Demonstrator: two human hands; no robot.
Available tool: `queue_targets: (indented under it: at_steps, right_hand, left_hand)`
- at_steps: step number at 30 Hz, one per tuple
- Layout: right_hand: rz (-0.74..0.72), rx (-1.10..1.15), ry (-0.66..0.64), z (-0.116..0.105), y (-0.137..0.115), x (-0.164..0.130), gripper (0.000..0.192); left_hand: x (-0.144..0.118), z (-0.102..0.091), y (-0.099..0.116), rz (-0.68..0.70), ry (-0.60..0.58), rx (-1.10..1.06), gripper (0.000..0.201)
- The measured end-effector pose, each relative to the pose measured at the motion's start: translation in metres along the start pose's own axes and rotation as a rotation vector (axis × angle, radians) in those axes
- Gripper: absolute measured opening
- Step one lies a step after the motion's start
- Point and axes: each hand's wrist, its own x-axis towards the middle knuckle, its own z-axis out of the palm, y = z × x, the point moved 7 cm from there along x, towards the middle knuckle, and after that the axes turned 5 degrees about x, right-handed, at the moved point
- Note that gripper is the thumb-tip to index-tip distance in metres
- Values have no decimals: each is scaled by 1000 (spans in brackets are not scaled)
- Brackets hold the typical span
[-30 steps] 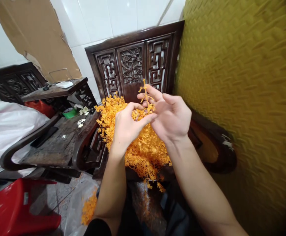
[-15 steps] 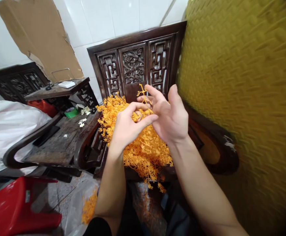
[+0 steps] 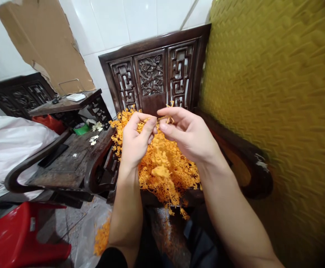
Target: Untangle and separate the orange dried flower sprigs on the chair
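A heap of orange plastic sprigs [image 3: 168, 175] covers the seat of a dark carved wooden chair [image 3: 151, 70]. Above the heap, my left hand [image 3: 134, 139] and my right hand [image 3: 187, 136] meet fingertip to fingertip. Both pinch a small orange sprig [image 3: 166, 118] between thumb and forefinger. A blurred orange piece [image 3: 160, 170] shows just below the hands, over the heap; whether it is falling or lying there I cannot tell.
A yellow textured panel [image 3: 276, 93] fills the right side. Left of the chair stands a dark wooden side table [image 3: 67, 160] with small white flowers [image 3: 93, 138]. A red plastic stool [image 3: 17, 238], a white bag [image 3: 9, 137] and cardboard [image 3: 42, 41] lie further left. More orange pieces lie in a clear bag [image 3: 101, 234] below.
My right hand has closed from spread fingers to a pinch and dropped a little. The upright sprig it held has tipped down between both hands' fingertips.
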Motion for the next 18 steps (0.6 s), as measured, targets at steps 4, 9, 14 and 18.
queue_targets:
  at_steps: [4, 9, 14, 18]
  right_hand:
    - [-42, -107, -21, 1, -6, -2, 37]
    - [-36, -144, -36, 5, -9, 1, 43]
    - [-22, -93, -39, 8, -7, 4, 45]
    - [-15, -33, -63, 11, -1, 7, 43]
  left_hand:
    - [0, 1, 4, 1, -5, -3, 30]
    - [-3, 4, 3, 18, 75, -21, 28]
    - [-5, 6, -3, -11, 183, -25, 30]
    - [-3, 5, -5, 5, 230, -56, 29]
